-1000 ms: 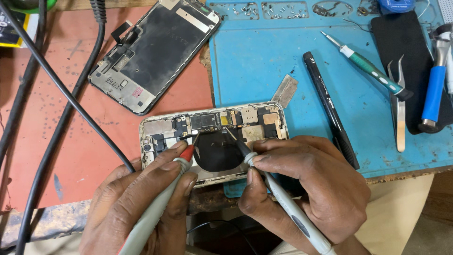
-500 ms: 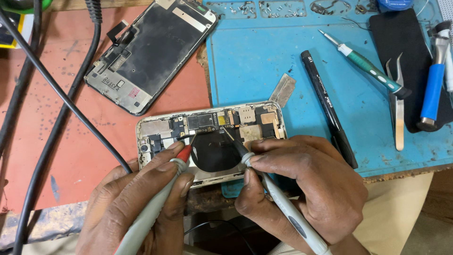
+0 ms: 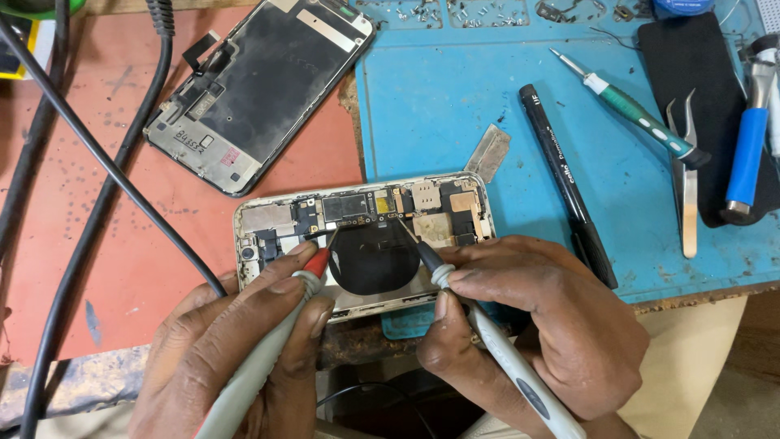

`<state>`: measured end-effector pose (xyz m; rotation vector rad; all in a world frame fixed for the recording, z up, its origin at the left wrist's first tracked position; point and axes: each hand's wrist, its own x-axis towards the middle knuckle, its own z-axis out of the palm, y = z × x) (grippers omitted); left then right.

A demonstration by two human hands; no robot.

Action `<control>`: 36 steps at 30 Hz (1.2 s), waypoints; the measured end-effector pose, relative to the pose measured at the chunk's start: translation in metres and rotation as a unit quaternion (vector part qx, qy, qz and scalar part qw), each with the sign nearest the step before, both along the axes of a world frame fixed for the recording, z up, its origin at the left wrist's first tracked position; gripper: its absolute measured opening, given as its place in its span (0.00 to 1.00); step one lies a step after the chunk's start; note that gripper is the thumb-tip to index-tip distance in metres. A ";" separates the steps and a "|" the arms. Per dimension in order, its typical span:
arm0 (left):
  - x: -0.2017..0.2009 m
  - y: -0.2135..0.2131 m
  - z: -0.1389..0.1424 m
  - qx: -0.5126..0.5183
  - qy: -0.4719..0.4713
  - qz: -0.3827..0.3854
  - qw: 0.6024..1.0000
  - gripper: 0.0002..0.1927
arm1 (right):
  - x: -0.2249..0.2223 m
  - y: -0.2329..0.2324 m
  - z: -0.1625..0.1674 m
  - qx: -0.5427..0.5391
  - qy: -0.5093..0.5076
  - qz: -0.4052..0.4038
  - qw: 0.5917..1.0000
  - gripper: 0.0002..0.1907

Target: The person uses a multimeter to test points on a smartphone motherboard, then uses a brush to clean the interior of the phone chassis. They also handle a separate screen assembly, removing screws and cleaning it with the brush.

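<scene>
Barely anything moves: left hand still grips the red probe, right hand the black probe, tips holding on the opened phone at the worktop edge.

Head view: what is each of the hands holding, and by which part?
Left hand grips a grey red-tipped probe near its tip; right hand grips a grey black-tipped probe likewise.
</scene>
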<state>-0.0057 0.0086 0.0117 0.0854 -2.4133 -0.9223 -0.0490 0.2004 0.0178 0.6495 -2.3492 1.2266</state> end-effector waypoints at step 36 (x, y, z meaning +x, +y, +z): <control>-0.002 0.002 0.005 0.009 0.006 -0.004 1.000 0.08 | -0.001 -0.002 0.003 0.005 0.012 -0.006 1.000 0.15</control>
